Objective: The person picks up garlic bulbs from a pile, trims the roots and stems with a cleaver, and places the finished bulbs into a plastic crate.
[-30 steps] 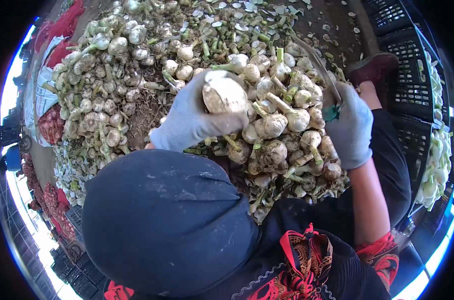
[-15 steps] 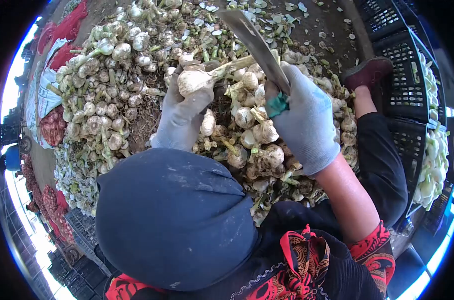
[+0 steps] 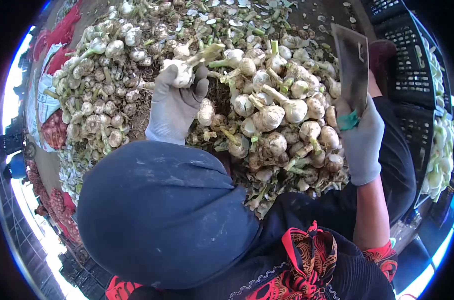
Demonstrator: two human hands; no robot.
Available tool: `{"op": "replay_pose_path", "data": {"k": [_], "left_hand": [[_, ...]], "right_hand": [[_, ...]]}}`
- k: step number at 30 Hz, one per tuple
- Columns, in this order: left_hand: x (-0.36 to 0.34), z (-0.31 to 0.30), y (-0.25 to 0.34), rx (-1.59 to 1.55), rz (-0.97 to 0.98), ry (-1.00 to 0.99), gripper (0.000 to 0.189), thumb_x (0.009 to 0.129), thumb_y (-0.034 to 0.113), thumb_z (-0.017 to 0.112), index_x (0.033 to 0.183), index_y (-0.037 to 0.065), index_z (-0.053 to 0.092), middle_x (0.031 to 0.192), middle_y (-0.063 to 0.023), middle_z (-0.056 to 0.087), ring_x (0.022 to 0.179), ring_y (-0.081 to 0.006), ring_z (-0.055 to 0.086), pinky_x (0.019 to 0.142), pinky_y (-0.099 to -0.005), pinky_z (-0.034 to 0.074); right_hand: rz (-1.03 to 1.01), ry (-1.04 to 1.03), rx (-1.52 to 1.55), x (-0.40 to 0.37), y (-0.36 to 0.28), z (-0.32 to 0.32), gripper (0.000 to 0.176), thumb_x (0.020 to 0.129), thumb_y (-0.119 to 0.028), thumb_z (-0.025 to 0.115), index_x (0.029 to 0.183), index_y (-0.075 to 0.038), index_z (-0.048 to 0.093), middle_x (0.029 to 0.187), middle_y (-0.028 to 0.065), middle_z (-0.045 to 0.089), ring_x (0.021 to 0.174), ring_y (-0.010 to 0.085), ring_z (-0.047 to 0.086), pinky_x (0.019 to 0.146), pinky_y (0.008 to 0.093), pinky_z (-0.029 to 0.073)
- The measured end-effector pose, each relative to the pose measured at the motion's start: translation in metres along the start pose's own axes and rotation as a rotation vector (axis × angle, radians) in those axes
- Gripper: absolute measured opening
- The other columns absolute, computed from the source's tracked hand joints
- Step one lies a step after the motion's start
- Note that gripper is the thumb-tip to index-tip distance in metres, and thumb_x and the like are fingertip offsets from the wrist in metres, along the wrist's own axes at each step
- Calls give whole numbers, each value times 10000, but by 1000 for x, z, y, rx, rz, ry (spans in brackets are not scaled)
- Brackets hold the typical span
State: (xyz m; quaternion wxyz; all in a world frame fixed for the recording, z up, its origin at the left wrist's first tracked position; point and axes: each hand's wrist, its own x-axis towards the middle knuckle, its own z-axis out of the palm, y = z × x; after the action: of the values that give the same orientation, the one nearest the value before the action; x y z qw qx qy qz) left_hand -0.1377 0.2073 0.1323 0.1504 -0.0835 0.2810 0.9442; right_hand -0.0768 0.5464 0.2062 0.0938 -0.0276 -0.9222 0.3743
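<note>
Clenched right hand (image 3: 363, 142) and half-curled left hand (image 3: 174, 106) flanked a garlic heap (image 3: 294, 110). Up from the right hand's clasp rose a broad knife (image 3: 353, 67); between the left's thumb and fingers, whether pinched I couldn't tell, sat a stemmed bulb (image 3: 181, 76).

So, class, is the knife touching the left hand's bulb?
Apart: the head view shows piled bulbs in the wide gap between knife and held bulb.

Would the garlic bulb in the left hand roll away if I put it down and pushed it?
The garlic bulb would probably roll, since its body looks round, but maybe crookedly because its stem sticks out. The stem seems fairly stiff: it juts out without drooping.
</note>
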Motion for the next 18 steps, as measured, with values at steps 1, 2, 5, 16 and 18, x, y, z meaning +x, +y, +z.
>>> {"op": "replay_pose_path", "data": {"k": [1,2,5,16,18], "left_hand": [[-4,6,-1,-34,-7,20,438,997,330,562,1228,-41,528,1180,-236,643,1061,-313,682,849,-401,631],[-5,10,-1,32,-33,18,447,995,356,559,1229,-23,528,1170,-216,650,1036,-291,686,829,-389,630],[-6,24,-6,169,-91,56,487,999,419,552,1238,-5,531,1154,-190,645,939,-248,679,748,-377,606],[-5,63,-32,495,-308,16,635,929,503,637,1301,1,524,1103,-110,680,961,-227,689,747,-331,587],[-10,71,-37,531,-349,33,704,877,585,644,1281,15,564,1055,-105,695,893,-219,699,706,-324,586]], "right_hand": [[16,4,22,1,1,2,197,902,-103,673,1059,3,620,820,190,665,728,308,679,665,348,515],[28,5,43,2,0,4,195,901,-99,672,1060,2,619,814,184,664,720,297,676,665,351,515],[-15,-97,66,-3,-7,11,167,903,-101,671,1037,-18,618,798,184,652,728,316,673,662,361,510],[-257,-171,-172,-3,-23,33,132,843,-146,660,922,-77,579,802,139,617,725,350,639,627,458,486],[-288,-159,-178,1,-25,35,165,833,-158,663,942,-79,567,833,138,612,748,345,641,635,457,487]]}}
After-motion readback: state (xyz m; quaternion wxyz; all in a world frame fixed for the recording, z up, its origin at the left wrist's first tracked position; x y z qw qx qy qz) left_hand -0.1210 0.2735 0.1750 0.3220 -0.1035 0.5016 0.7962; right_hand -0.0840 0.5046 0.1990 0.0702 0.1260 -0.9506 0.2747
